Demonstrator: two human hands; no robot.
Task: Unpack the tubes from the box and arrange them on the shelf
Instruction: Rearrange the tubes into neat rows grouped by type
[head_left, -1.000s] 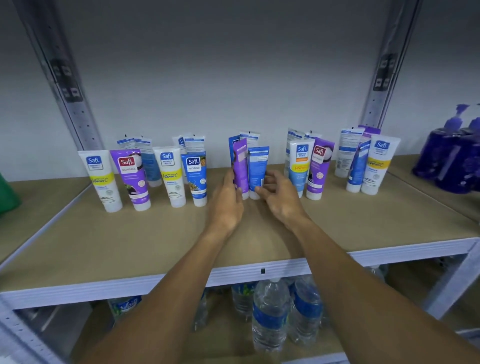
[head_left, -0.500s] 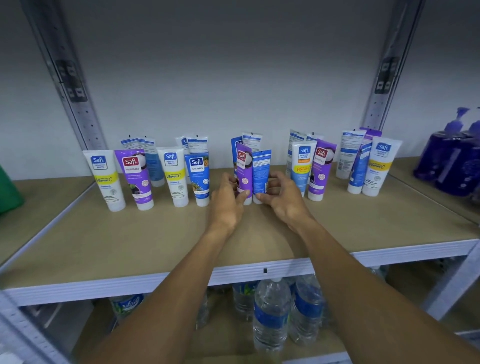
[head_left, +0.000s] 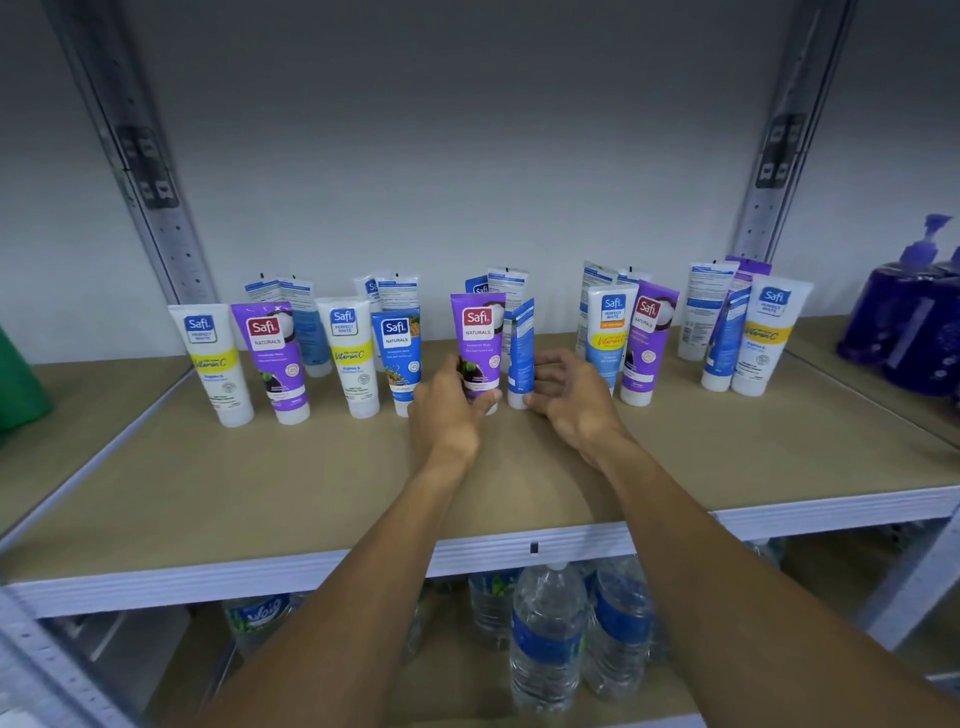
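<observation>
While the rest of the row just stands there cap-down, the two tubes in the middle of the shelf (head_left: 218, 499) each have a hand on them. The left hand (head_left: 451, 415) grips the purple tube (head_left: 478, 332) low down, with the thumb across the front near the cap and the other fingers (head_left: 448, 370) wrapped round the left side. The front faces the camera and reads "Safi NATURALS", but the smaller print under that is too fine to read.

The right hand (head_left: 574, 402) has the blue tube (head_left: 521, 348) just beside it. Its fingers (head_left: 550, 371) are curled against the tube's right side and the thumb tip sits at the white cap. That tube is upright but turned nearly edge-on, so only unreadable small print shows. The two tubes are almost touching. I can't tell whether the purple one's cap rests on the board, since the thumb covers it.

To the left are a white tube (head_left: 210, 364) with "Safi PERFECT WHITE" and "Vitamin C" on a yellow band, another purple Naturals tube (head_left: 275, 364), a second white Vitamin C tube (head_left: 350, 358), and a blue Naturals tube (head_left: 397, 358). More Safi tubes stand to the right and behind.

Purple pump bottles (head_left: 906, 322) sit at far right, and water bottles (head_left: 545, 634) are on the level below.
</observation>
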